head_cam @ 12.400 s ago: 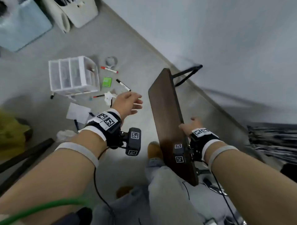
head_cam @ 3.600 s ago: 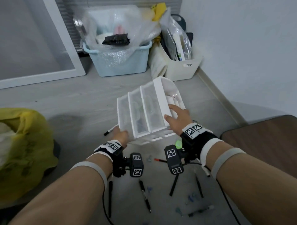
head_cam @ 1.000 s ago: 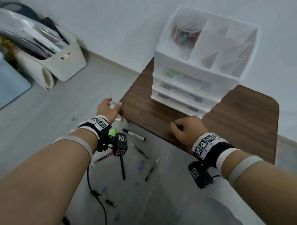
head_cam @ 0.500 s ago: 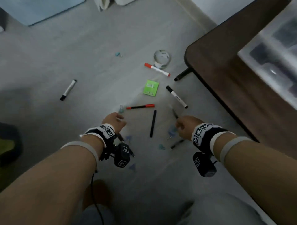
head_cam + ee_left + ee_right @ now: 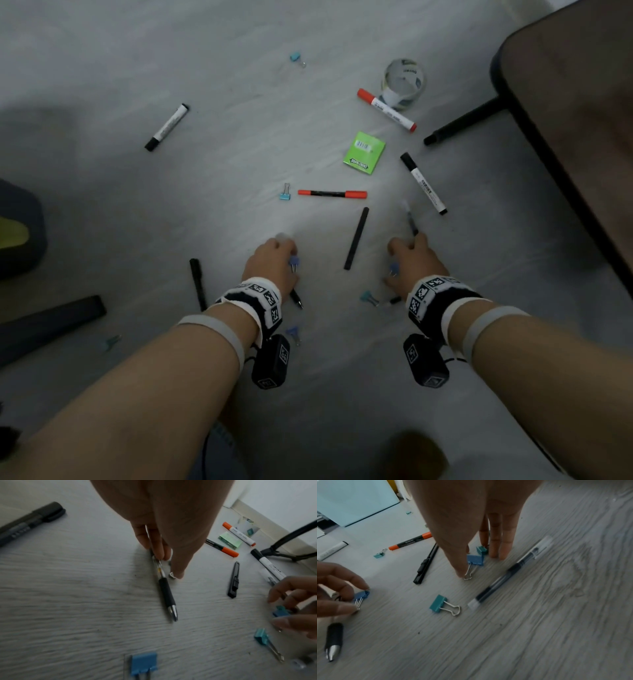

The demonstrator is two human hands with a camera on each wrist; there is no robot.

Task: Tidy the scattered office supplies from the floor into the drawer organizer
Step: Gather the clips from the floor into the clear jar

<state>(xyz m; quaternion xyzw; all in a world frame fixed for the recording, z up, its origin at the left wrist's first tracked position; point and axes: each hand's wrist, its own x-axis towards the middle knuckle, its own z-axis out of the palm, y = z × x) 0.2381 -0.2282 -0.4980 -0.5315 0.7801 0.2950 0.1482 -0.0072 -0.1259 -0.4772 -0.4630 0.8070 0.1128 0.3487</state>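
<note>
We have turned from the worktop down to the floor, and both hands have dropped beside the black box cutter point(image 5: 356, 238): left hand point(image 5: 270, 265) and right hand point(image 5: 412, 263) each pinching a blue binder clip.

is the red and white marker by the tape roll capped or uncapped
Capped. The red and white marker lies flat beside the tape roll, a red cap closing one end, no tip showing.

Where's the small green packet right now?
In the head view, the small green packet lies flat on the grey floor, right of centre, between the red-capped white marker and the orange-ended black pen.
</note>
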